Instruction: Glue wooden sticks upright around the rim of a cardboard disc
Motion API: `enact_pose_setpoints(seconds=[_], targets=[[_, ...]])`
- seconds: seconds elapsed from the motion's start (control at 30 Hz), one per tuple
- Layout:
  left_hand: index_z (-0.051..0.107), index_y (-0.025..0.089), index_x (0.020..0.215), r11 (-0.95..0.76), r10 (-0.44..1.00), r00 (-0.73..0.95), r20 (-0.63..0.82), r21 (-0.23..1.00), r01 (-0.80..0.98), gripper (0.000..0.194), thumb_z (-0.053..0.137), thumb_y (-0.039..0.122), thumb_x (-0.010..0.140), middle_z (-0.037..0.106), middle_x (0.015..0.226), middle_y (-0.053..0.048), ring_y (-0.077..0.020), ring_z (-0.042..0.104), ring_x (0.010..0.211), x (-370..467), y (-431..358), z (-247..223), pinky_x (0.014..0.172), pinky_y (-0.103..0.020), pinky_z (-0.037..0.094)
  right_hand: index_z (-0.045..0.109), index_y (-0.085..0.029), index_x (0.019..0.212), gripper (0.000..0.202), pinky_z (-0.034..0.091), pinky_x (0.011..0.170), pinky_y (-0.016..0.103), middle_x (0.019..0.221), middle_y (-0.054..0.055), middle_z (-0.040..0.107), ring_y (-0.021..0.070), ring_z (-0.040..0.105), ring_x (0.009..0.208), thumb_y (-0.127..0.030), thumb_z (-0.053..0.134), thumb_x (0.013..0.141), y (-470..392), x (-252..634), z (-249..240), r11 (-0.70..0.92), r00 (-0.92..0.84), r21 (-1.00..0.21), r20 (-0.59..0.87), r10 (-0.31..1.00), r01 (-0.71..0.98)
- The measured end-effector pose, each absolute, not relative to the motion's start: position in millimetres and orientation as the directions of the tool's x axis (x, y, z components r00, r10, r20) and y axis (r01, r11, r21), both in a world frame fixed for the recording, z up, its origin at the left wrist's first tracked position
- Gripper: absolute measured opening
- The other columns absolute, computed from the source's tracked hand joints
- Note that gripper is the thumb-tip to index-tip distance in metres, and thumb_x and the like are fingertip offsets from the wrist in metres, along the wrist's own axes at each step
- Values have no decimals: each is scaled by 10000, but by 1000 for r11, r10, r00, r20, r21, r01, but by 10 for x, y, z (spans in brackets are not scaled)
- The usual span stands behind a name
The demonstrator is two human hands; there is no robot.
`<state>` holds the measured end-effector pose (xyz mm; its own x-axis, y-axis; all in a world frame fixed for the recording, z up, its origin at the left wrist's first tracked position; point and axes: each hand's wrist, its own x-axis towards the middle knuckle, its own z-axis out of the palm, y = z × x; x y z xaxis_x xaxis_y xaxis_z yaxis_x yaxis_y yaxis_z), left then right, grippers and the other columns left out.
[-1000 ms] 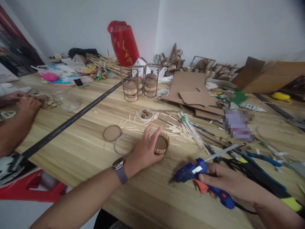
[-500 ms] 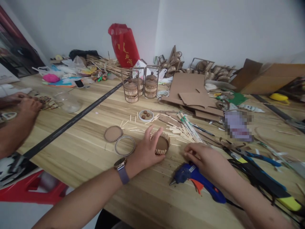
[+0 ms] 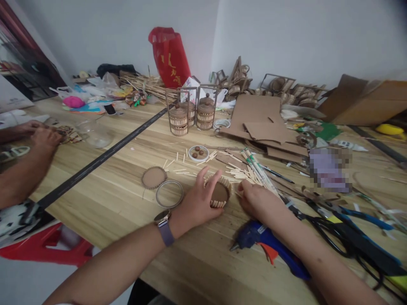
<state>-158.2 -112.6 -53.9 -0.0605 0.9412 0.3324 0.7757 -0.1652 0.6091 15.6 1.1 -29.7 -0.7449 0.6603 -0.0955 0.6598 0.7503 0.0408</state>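
Observation:
My left hand (image 3: 200, 199), with a watch on the wrist, curls round the near left side of a small round cardboard tray (image 3: 220, 192). Short sticks stand upright along the tray's rim. Just right of the tray, my right hand (image 3: 256, 201) has its fingers pinched together; what they hold, if anything, is too small to make out. Under my right forearm lies a blue glue gun (image 3: 273, 245) with an orange trigger. Loose short sticks (image 3: 238, 171) are scattered behind both hands. A cardboard disc (image 3: 154, 177) and an open ring (image 3: 169, 194) lie to the left.
A dish (image 3: 199, 153) holds 3 brown balls. Behind it stand lidded stick baskets (image 3: 178, 120) with tall handles. Cardboard sheets (image 3: 263, 123) lie at back right, pliers (image 3: 365, 218) at right. Another person's hands (image 3: 46, 137) work at far left.
My right hand has moved left and up, from above the glue gun to beside the tray. My left hand stays on the tray. The whole view has shifted slightly.

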Motion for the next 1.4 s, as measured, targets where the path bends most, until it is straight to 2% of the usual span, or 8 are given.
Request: enact_pose_setpoints(seconds=[0.17, 0.47, 0.63, 0.77, 0.93, 1.03, 1.17, 1.4], targets=[[139, 312, 1462, -172, 937, -66, 343, 617, 768, 1045, 780, 177, 648, 99, 1511, -147, -333, 414, 1297, -1582, -1117, -558, 1008, -486, 459, 547, -101, 1010, 246, 399, 677, 290, 864, 178, 700, 260, 653, 814, -57, 469, 781, 9, 183, -248, 749, -742, -3, -141, 656, 663], [135, 321, 1466, -158, 941, -76, 331, 627, 763, 1034, 773, 184, 664, 114, 1508, -139, -339, 387, 1321, -1577, -1128, -537, 1010, -481, 458, 502, -189, 939, 200, 380, 589, 221, 767, 26, 641, 158, 572, 660, -70, 498, 778, -6, 221, -171, 770, -793, -196, -209, 572, 607], [133, 311, 1466, -167, 938, -69, 339, 620, 767, 1044, 781, 190, 656, 111, 1505, -149, -331, 407, 1308, -1583, -1128, -546, 1011, -480, 459, 528, -159, 958, 164, 380, 598, 236, 745, 48, 634, 163, 556, 639, -99, 461, 821, -4, 228, -105, 760, -788, -213, -200, 582, 615], [139, 325, 1463, -165, 938, -70, 339, 617, 770, 1036, 779, 194, 659, 105, 1511, -133, -336, 381, 1328, -1585, -1127, -551, 1014, -485, 454, 539, -188, 819, 114, 379, 600, 249, 741, 51, 621, 171, 542, 650, -141, 437, 842, -49, 261, 131, 762, -795, -228, -163, 584, 606], [151, 324, 1461, -154, 944, -71, 321, 621, 768, 1042, 791, 199, 648, 102, 1514, -128, -329, 413, 1301, -1581, -1121, -552, 1000, -473, 465, 592, -211, 815, 119, 393, 566, 247, 665, -3, 597, 159, 539, 608, -178, 481, 842, -177, 250, 264, 717, -837, -455, -134, 531, 527], [155, 319, 1461, -159, 945, -63, 322, 619, 769, 1047, 801, 209, 644, 104, 1517, -130, -332, 399, 1311, -1581, -1117, -552, 1008, -477, 456, 658, -208, 838, 144, 456, 695, 285, 805, 40, 641, 183, 593, 766, -162, 522, 838, -199, 214, 175, 767, -900, -513, -24, 436, 385], [156, 308, 1460, -163, 947, -53, 317, 617, 770, 1040, 800, 222, 649, 97, 1518, -140, -343, 365, 1338, -1586, -1115, -546, 1012, -487, 450, 720, -227, 816, 154, 414, 942, 425, 1141, 105, 610, 267, 519, 1116, -173, 579, 845, -156, 189, 24, 884, -918, -406, 210, 337, 232], [147, 288, 1462, -180, 944, -35, 327, 605, 776, 1004, 784, 270, 687, 96, 1507, -164, -357, 300, 1379, -1590, -1107, -539, 1016, -500, 442, 741, -219, 780, 188, 306, 1051, 554, 1349, 118, 513, 329, 317, 1307, -155, 578, 849, -147, 151, -42, 926, -927, -295, 218, 304, 234]])
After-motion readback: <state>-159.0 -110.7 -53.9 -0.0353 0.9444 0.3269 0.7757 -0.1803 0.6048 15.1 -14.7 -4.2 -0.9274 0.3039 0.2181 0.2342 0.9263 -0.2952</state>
